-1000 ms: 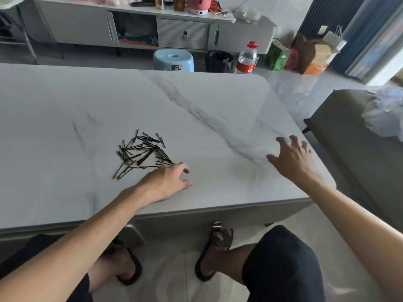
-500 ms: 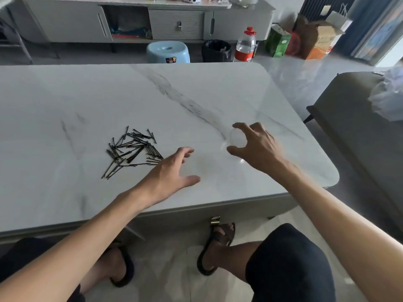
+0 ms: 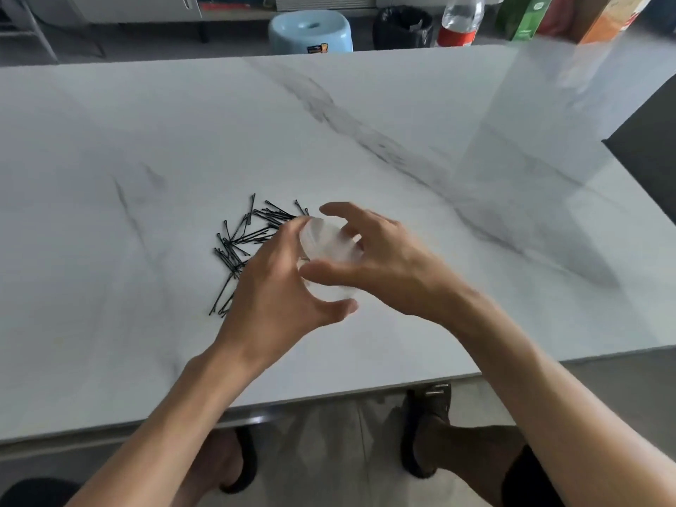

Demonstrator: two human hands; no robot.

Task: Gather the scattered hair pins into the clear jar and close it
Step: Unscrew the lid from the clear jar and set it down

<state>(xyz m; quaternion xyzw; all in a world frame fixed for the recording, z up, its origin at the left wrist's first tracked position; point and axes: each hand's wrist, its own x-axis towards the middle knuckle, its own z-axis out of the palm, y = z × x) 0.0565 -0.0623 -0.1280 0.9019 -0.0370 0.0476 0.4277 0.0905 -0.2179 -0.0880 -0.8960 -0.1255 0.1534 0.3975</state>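
From the head camera, the change is plain: a second ago the right hand (image 3: pixel 387 258) was spread out flat near the table's right edge and the left hand (image 3: pixel 278 287) lay curled beside the pins, and half a second ago both were reaching toward the middle with something faint and transparent under the right fingers; now the two hands have met over the marble table (image 3: pixel 402 148) with the clear jar (image 3: pixel 329 258) between them, lifted or tilted just beside the pile; this means, as I judge it, that the jar has been fetched and the opening of it is the step in hand, with no pin yet gathered; the hair pins (image 3: pixel 248 236) lie in one loose black heap on the table, touching or just behind the left fingertips, none visibly inside the jar; the left hand is cupped around the jar's left and lower side, thumb stretched under toward the person, gripping its body; the right hand comes in from the right, thumb laid across the near side and fingers arched over the top, closed around the upper part, where a lid would sit, though the blur and the clear plastic keep me from telling lid from body or whether it is already loosened; both forearms slant in from the lower corners.
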